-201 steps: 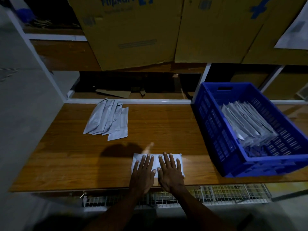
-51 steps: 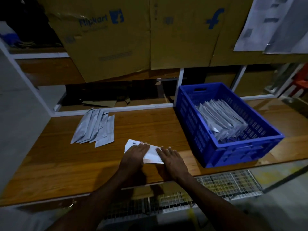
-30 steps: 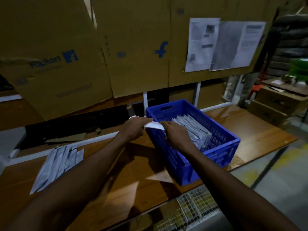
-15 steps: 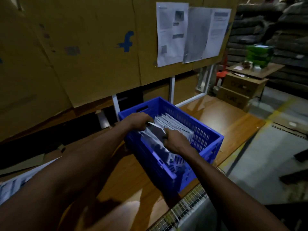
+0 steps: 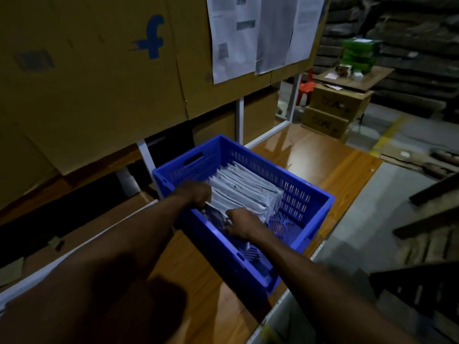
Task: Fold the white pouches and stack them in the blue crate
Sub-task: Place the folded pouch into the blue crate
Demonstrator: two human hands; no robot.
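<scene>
The blue crate [image 5: 308, 202] stands on the wooden table, holding a row of several folded white pouches [image 5: 246, 189]. Both my hands are inside it at the near-left end of that row. My left hand [image 5: 196, 193] curls round the far end of a folded white pouch [image 5: 218, 211], and my right hand [image 5: 242, 223] holds its near end. This pouch lies low against the row, mostly hidden by my fingers. The unfolded pouches are out of view to the left.
The wooden table [image 5: 310, 155] extends right of the crate to its edge. Large cardboard sheets [image 5: 99, 78] with pinned papers [image 5: 260, 36] hang behind. White frame posts [image 5: 239, 120] rise behind the crate. Stacked cartons [image 5: 332, 112] stand beyond the table's far end.
My hands carried the folded pouch from the table's front over to the crate and lowered it against the row inside. The view swung right, so the unfolded pile left the frame.
</scene>
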